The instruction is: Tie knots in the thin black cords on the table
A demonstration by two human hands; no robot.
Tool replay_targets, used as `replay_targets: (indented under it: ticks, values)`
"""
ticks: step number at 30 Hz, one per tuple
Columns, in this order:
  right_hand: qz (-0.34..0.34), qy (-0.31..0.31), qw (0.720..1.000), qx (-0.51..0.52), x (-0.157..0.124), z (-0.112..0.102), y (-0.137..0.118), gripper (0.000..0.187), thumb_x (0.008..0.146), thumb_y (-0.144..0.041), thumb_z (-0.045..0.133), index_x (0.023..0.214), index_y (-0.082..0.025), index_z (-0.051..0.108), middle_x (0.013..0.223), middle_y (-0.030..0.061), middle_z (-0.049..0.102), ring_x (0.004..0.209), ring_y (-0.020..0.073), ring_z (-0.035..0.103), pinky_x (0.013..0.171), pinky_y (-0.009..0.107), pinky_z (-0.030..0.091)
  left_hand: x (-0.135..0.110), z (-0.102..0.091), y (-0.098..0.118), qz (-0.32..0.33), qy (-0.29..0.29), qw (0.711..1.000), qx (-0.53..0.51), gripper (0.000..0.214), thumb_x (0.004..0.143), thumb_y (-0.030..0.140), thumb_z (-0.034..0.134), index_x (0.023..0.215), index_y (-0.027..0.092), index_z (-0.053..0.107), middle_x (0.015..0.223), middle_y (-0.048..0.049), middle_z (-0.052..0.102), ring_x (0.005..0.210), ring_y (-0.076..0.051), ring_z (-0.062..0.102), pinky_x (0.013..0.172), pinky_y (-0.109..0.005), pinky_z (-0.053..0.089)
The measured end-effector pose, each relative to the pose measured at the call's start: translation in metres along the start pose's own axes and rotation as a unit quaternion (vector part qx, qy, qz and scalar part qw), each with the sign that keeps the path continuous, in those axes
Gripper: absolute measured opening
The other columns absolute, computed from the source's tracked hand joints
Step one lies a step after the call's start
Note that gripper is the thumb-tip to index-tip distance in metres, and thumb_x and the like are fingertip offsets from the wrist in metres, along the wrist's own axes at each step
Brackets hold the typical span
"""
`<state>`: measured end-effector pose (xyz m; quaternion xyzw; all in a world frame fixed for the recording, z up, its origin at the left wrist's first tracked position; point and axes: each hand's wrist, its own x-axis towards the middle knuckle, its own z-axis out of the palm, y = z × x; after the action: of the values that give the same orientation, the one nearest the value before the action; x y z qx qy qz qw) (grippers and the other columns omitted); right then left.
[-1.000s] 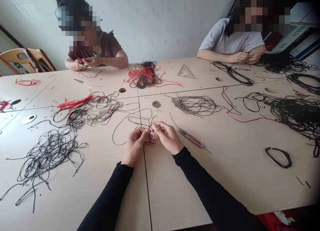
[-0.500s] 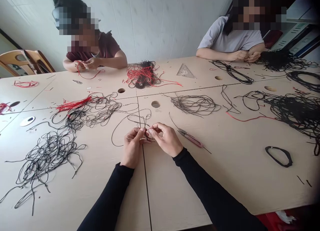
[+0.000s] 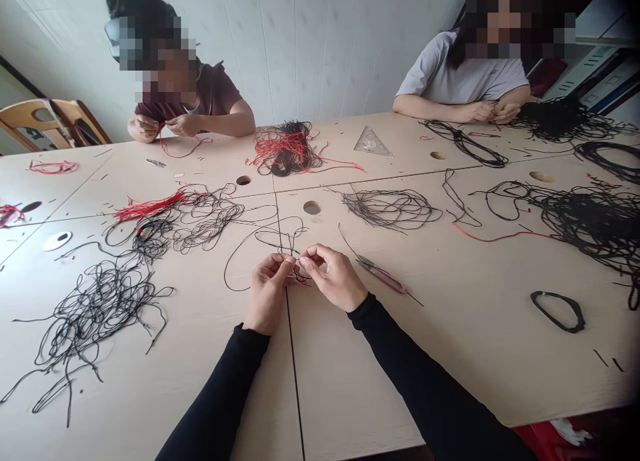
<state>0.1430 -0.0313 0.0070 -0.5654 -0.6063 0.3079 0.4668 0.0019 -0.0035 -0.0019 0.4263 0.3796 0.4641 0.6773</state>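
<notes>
Thin black cord (image 3: 226, 264) runs in loose loops over the table and up into my fingers. My left hand (image 3: 270, 288) pinches the cord between thumb and forefinger. Close beside it, my right hand (image 3: 336, 278) also pinches the cord, fingertips almost meeting the left ones. A bit of red cord shows under the fingertips, though the exact crossing of the strands is too small to make out. To the right of my right hand lies a pair of pink-handled thread snips (image 3: 383, 274), with a thin black strand by its tips.
Tangled black cords (image 3: 100, 308) lie at left, below a red cord bundle (image 3: 150, 206). A coiled black bundle (image 3: 393, 208) sits ahead, a big black heap (image 3: 595, 221) at right, a black ring (image 3: 557, 312) nearer. Across the table, two people handle cords near a triangle ruler (image 3: 373, 142).
My fingertips have shifted slightly against each other while staying on the cord. The loop just above them has moved a little. Across the table, the person at left has moved the hands slightly.
</notes>
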Motion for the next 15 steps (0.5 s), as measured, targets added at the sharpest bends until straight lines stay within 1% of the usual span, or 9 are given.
replay_targets:
  ticks: [5, 11, 13, 15]
  values:
    - [0.009, -0.031, 0.999, -0.014, -0.0008, 0.0, -0.0015, 0.017, 0.09, -0.031, 0.05, 0.089, -0.017, 0.061, 0.083, 0.0039, 0.069, 0.07, 0.0154, 0.062, 0.066, 0.027, 0.048, -0.0006, 0.0025, -0.0024, 0.011, 0.029, 1.0, 0.003, 0.026, 0.077, 0.036, 0.074, 0.078, 0.015, 0.06, 0.077, -0.0027, 0.065, 0.069, -0.013, 0.062, 0.064, -0.025, 0.053]
    - [0.013, -0.047, 0.999, -0.007, -0.001, 0.0003, -0.0027, 0.016, 0.091, -0.03, 0.051, 0.086, -0.018, 0.06, 0.078, 0.0022, 0.067, 0.067, 0.0151, 0.06, 0.064, 0.026, 0.047, -0.0004, 0.0032, 0.0007, 0.013, 0.03, 0.999, 0.0, 0.027, 0.077, 0.038, 0.074, 0.077, 0.014, 0.061, 0.073, -0.0025, 0.064, 0.066, -0.013, 0.062, 0.064, -0.028, 0.055]
    - [0.01, -0.028, 1.0, -0.011, -0.0014, -0.0002, -0.0017, 0.015, 0.09, -0.031, 0.052, 0.086, -0.019, 0.061, 0.08, 0.0029, 0.068, 0.071, 0.0163, 0.061, 0.067, 0.028, 0.048, -0.0006, 0.0028, 0.0011, 0.018, 0.032, 0.999, 0.017, 0.027, 0.077, 0.038, 0.073, 0.076, 0.014, 0.061, 0.073, -0.0028, 0.064, 0.065, -0.013, 0.062, 0.063, -0.028, 0.054]
    - [-0.013, 0.028, 0.999, -0.035, -0.0021, -0.0009, -0.0012, 0.015, 0.09, -0.031, 0.053, 0.091, -0.019, 0.062, 0.084, 0.0046, 0.067, 0.078, 0.0188, 0.06, 0.075, 0.031, 0.049, -0.0016, 0.0034, 0.0006, 0.037, 0.033, 0.997, 0.053, 0.027, 0.077, 0.038, 0.073, 0.074, 0.014, 0.062, 0.072, -0.0023, 0.063, 0.061, -0.013, 0.061, 0.06, -0.028, 0.053]
